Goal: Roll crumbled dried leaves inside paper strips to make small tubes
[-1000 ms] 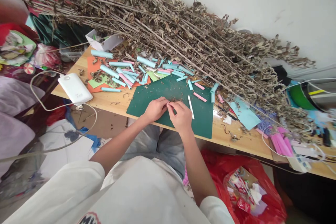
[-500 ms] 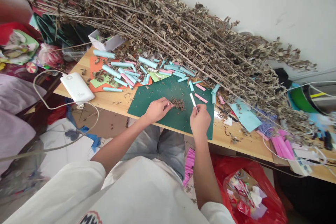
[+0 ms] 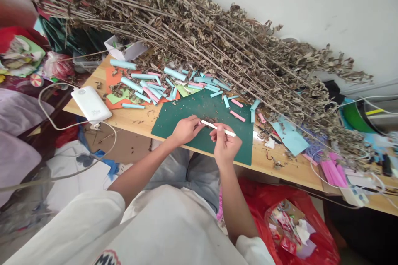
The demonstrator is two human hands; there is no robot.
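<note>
Over the green cutting mat (image 3: 174, 112), my left hand (image 3: 185, 131) pinches a small pink paper tube (image 3: 199, 123), mostly hidden by the fingertips. My right hand (image 3: 227, 145) grips a slim white stick (image 3: 209, 124), thumb on top. The stick lies slantwise, its far end at the mouth of the pink tube; whether it is inside I cannot tell. Behind the stick, a small heap of crumbled dry leaves (image 3: 212, 119) rests on the mat, partly covered. Rolled blue paper tubes (image 3: 175, 73) and a loose pink tube (image 3: 237, 116) lie past the mat's far edge.
Long dried leafy stalks (image 3: 186, 25) span the back of the wooden table (image 3: 280, 157). On the left sits a white power bank (image 3: 91, 103) with a cable. Blue paper (image 3: 290, 136) lies to the right. A red rubbish bag (image 3: 258, 203) stands below the front edge.
My right hand has moved left and turned the white stick from nearly upright to slanting, its end now at the pink tube. My left hand has stayed in place.
</note>
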